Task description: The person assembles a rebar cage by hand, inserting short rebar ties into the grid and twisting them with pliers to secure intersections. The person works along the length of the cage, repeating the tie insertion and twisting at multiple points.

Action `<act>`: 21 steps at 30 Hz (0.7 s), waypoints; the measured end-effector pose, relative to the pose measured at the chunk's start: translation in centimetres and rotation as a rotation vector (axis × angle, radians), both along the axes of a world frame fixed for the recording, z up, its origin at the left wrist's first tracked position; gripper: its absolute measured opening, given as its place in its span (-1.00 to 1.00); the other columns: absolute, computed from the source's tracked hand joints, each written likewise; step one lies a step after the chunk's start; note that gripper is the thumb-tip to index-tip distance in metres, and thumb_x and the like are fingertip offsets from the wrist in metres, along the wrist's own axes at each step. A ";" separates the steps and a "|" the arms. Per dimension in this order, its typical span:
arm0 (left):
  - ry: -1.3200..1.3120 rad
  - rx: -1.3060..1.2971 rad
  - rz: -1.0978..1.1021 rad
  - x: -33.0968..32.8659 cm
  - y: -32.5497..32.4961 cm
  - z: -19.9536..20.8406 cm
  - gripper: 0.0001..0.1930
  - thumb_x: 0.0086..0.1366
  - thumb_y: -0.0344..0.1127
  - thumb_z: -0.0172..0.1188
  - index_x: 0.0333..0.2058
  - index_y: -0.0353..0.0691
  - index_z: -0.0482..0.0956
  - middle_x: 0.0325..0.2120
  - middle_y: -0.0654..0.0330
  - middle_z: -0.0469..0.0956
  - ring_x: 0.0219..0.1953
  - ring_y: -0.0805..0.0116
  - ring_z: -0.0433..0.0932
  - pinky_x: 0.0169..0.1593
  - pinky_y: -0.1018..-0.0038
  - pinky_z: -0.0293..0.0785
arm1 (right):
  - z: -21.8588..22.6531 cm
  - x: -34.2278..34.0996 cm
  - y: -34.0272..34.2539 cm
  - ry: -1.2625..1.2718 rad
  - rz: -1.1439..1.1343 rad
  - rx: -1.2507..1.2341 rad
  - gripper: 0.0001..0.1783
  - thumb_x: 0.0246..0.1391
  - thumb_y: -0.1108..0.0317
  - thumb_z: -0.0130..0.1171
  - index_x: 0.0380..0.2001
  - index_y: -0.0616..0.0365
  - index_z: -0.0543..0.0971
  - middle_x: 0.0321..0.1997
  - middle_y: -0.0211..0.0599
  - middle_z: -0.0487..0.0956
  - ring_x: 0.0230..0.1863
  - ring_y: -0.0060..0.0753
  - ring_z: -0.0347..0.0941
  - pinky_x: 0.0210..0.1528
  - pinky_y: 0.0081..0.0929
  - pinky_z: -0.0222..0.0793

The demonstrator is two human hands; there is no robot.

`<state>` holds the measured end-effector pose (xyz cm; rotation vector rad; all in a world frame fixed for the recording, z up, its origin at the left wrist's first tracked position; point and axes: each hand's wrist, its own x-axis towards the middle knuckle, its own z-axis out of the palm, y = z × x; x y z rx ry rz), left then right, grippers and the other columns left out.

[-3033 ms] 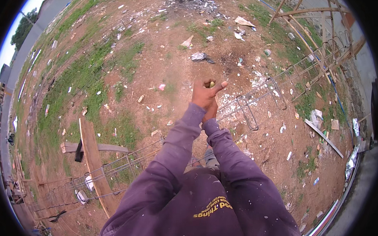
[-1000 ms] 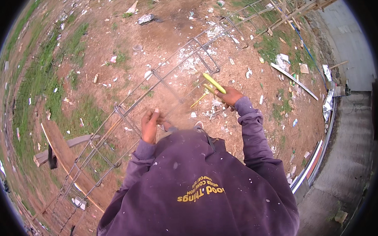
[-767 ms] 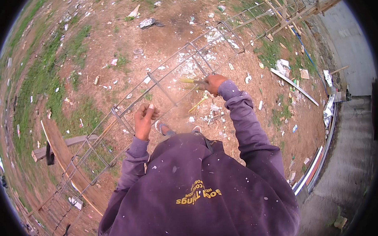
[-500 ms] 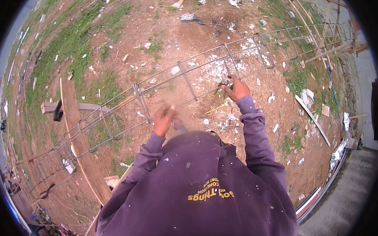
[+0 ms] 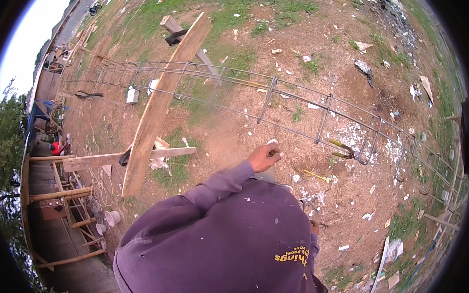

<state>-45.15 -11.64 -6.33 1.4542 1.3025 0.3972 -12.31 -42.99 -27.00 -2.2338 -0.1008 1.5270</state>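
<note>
A long rebar cage (image 5: 294,96), made of thin steel bars with rectangular stirrups, runs across in front of me. My left hand (image 5: 265,158) is just on the near side of it, apart from the bars, with its fingers curled in; whether anything small is in them I cannot make out. Pincers with yellow-green handles (image 5: 343,149) rest at the cage's near lower bar, beside a stirrup, with no hand on them. My right hand (image 5: 315,227) is low beside my body, mostly hidden by my purple sweatshirt (image 5: 217,235), and its fingers do not show.
A wooden plank (image 5: 163,105) stands under the cage on the left, with crossing timbers (image 5: 131,158) tied by black straps. Litter and white scraps (image 5: 347,134) lie on the dirt. A white strip (image 5: 379,265) lies at the lower right. Poles and buckets (image 5: 112,218) are at far left.
My view has swung left. My right hand has let go of the pincers at the cage and dropped back beside my body. My left hand's fingers have curled in more.
</note>
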 end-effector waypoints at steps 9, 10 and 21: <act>-0.019 -0.062 1.004 -18.0 -9.4 -4.6 -0.71 0.37 -0.14 0.18 -0.20 -0.30 0.54 -0.47 0.17 0.60 -0.49 0.42 0.58 -0.44 0.50 0.50 | -1.2 -1.8 1.5 0.092 0.125 0.066 -0.61 0.24 0.16 0.15 0.07 0.09 0.49 -0.30 -0.18 0.62 -0.44 -0.34 0.58 -0.55 -0.39 0.47; -0.006 -0.113 1.126 -20.4 -10.0 -5.1 -0.70 0.39 -0.13 0.15 -0.15 -0.29 0.52 -0.46 0.18 0.60 -0.49 0.44 0.60 -0.44 0.51 0.51 | -1.1 -1.4 2.4 0.070 0.138 0.085 -0.61 0.25 0.15 0.14 0.07 0.08 0.49 -0.29 -0.18 0.63 -0.42 -0.33 0.58 -0.53 -0.38 0.48; -0.473 0.278 2.199 -50.4 -15.3 -4.8 -0.46 0.40 0.21 -0.05 -0.03 -0.19 0.46 -0.26 0.20 0.59 -0.36 0.26 0.63 -0.36 0.34 0.51 | -2.0 -1.4 10.1 0.047 0.044 0.108 -0.61 0.28 0.14 0.08 0.09 0.06 0.44 -0.25 -0.21 0.63 -0.43 -0.32 0.57 -0.53 -0.36 0.49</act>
